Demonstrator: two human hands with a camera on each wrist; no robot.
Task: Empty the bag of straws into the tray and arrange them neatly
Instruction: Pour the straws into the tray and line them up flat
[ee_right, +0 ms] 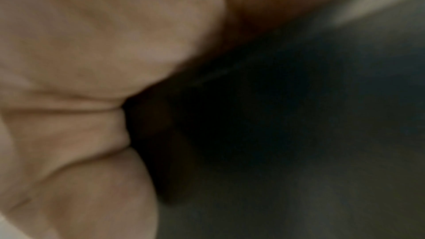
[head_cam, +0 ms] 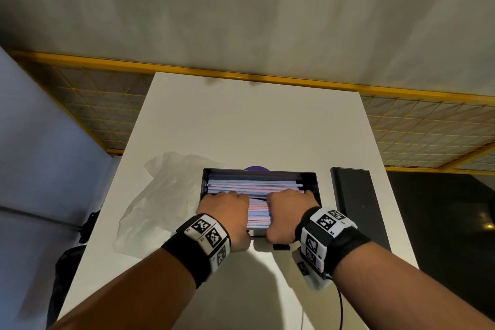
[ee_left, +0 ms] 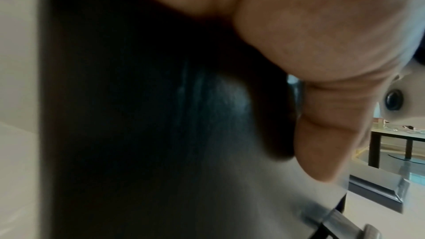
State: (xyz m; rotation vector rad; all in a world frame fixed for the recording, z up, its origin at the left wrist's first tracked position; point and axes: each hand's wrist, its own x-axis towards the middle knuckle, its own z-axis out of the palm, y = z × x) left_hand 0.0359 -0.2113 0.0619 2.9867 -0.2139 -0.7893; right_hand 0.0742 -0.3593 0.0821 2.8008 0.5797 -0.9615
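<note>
A black tray (head_cam: pixel 312 182) sits mid-table in the head view, filled with paper-wrapped straws (head_cam: pixel 254 185) lying crosswise in white, blue and pink. Both hands cover its near half. My left hand (head_cam: pixel 226 203) curls its fingers down into the straws, and its thumb (ee_left: pixel 333 134) lies against the outside of the tray's near wall (ee_left: pixel 138 115). My right hand (head_cam: pixel 289 202) does the same beside it, and its wrist view shows only blurred palm (ee_right: pixel 92 61) against the dark wall (ee_right: pixel 299 134). The fingertips are hidden among the straws. The clear plastic bag (head_cam: pixel 160 195) lies crumpled and flat left of the tray.
A black lid-like panel (head_cam: pixel 356 203) lies on the white table (head_cam: pixel 254 120) right of the tray. A purple round thing (head_cam: pixel 256 168) peeks out behind the tray's far wall. The table's left edge runs close past the bag; a tiled floor lies beyond.
</note>
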